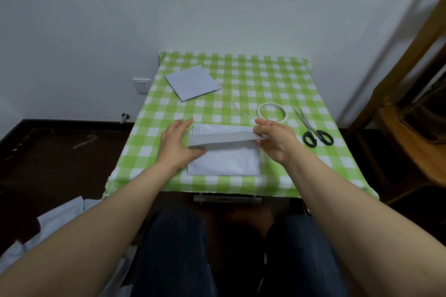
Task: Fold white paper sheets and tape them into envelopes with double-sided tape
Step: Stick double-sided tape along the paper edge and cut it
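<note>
A folded white paper sheet point(224, 161) lies near the front edge of the green checked tablecloth point(272, 84). Its upper flap point(224, 138) is raised off the table. My right hand point(275, 138) pinches the flap's right end. My left hand point(179, 146) rests at the sheet's left side, its thumb pressing on the flap's left end, fingers spread. A roll of double-sided tape point(272, 112) lies just behind my right hand, with a loose strip point(239, 109) curling to its left. A finished folded envelope point(191, 82) lies at the back left.
Black-handled scissors point(313, 131) lie to the right of the tape roll. A wooden chair point(407, 113) stands to the right of the table. A white wall rises behind, with a socket point(141, 85) at the left. White cloth point(60, 219) lies at the lower left.
</note>
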{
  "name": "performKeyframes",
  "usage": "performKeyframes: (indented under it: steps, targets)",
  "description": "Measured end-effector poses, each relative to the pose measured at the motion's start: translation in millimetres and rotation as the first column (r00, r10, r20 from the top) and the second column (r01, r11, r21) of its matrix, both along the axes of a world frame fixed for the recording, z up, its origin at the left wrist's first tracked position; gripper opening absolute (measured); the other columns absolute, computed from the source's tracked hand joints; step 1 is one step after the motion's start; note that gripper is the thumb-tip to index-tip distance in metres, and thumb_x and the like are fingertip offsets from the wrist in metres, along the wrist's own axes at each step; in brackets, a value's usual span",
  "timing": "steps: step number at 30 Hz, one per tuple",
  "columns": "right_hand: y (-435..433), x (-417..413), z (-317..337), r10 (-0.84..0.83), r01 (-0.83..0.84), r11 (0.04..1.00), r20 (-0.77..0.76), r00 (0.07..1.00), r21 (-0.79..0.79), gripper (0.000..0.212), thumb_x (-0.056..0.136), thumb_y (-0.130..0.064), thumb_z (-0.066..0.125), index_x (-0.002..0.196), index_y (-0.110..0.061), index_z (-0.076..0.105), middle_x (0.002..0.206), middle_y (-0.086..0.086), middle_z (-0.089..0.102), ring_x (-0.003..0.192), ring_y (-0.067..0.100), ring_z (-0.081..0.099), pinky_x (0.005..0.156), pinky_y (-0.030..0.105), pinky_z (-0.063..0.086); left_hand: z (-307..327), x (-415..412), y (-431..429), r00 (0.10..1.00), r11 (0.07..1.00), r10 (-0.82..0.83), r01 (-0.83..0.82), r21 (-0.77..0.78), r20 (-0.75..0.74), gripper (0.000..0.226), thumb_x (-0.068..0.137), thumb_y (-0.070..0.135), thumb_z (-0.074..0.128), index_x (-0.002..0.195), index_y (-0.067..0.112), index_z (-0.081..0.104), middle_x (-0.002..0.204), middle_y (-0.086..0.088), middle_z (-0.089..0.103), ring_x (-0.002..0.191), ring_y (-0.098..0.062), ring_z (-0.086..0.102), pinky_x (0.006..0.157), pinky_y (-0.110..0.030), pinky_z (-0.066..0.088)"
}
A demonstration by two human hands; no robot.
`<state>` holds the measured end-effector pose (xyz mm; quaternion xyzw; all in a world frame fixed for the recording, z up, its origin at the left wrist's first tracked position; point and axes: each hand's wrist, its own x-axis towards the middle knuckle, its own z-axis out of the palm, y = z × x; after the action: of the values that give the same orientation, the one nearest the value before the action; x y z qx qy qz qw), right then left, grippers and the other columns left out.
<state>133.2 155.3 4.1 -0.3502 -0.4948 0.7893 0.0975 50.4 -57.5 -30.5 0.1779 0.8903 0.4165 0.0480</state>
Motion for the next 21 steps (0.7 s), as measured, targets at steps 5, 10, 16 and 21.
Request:
performKeyframes:
  steps: [5,10,16,21]
  targets:
    - [2.1,1.7,-3.6,0.075,-0.079,0.995,0.063,0.995,0.056,0.029,0.078,0.015,0.057,0.097,-0.006,0.063,0.077,0.006,0.056,0.065,0.015,0.053,0.043,0.019,0.045,1.0,-1.2,2.3,0.999,0.994,-0.035,0.034,0.105,0.003,0.032,0.075,0.003,0.073,0.103,0.018,0.070,0.089,0.011,0.062,0.094,-0.013,0.059,0.089,-0.029,0.048]
    - [2.2,6.3,-16.9,0.063,-0.072,0.996,0.182,0.981,0.045,0.009,0.083,-0.009,0.069,0.082,-0.005,0.061,0.073,0.007,0.059,0.063,0.019,0.057,0.050,0.027,0.047,-6.4,-0.9,-2.1,0.996,0.993,-0.076,0.079,0.089,-0.039,0.034,0.070,-0.016,0.063,0.074,0.018,0.070,0.081,0.011,0.060,0.085,-0.015,0.058,0.075,-0.024,0.047]
    - [-1.3,8.6,-29.1,0.133,-0.221,0.859,0.217,0.967,0.462,0.025,0.075,0.007,0.072,0.071,-0.015,0.061,0.072,0.000,0.059,0.064,0.010,0.055,0.059,0.019,0.045,-17.5,-5.4,-10.8,0.969,0.979,-0.202,0.204,0.002,-0.139,0.033,0.072,-0.021,0.059,0.076,0.007,0.075,0.084,0.008,0.062,0.085,-0.020,0.061,0.078,-0.014,0.046]
    - [-5.7,10.1,-40.0,0.180,-0.349,0.669,0.312,0.933,0.656,0.028,0.073,0.006,0.069,0.065,-0.019,0.061,0.062,-0.002,0.058,0.056,0.013,0.054,0.064,0.028,0.049,-19.4,-9.9,-13.9,0.928,0.914,-0.302,0.217,-0.343,-0.217,0.027,0.082,-0.011,0.057,0.090,0.006,0.076,0.101,-0.008,0.071,0.105,-0.029,0.055,0.084,-0.022,0.038]
